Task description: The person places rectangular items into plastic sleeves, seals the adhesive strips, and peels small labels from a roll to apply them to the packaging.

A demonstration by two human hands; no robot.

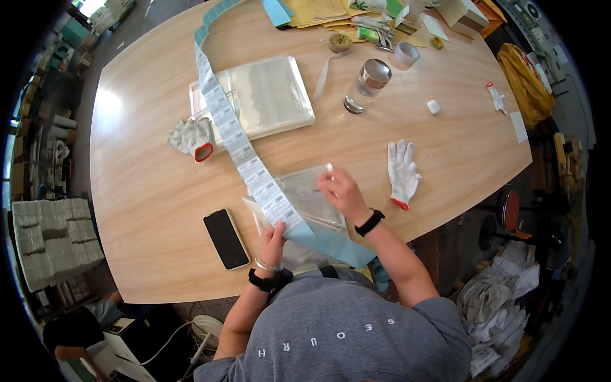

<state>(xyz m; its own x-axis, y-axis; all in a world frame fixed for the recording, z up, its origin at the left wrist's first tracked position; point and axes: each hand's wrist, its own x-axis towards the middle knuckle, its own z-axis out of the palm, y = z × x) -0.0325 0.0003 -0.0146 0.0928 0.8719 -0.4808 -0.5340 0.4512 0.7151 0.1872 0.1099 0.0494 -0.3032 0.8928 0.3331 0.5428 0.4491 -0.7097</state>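
A long strip of white printed labels (244, 153) runs from the far edge of the table toward me. My left hand (273, 244) pinches its near end between thumb and fingers. Past that hand, bare light-blue backing (339, 246) hangs over the table edge. Under the strip lie clear plastic bags (307, 186), partly covered by it. Above their right side is my right hand (344, 192), its fingers curled together and slightly blurred. Something small and white shows at a fingertip; I cannot make out what it is.
A black-screened phone (226, 239) lies at left. Farther off are a stack of clear plastic sleeves (270, 95), a gray-white glove (193, 137) and a glass jar (368, 86). Another glove (403, 175) and a white earbud case (433, 107) lie right; envelopes (318, 11) are heaped at the back.
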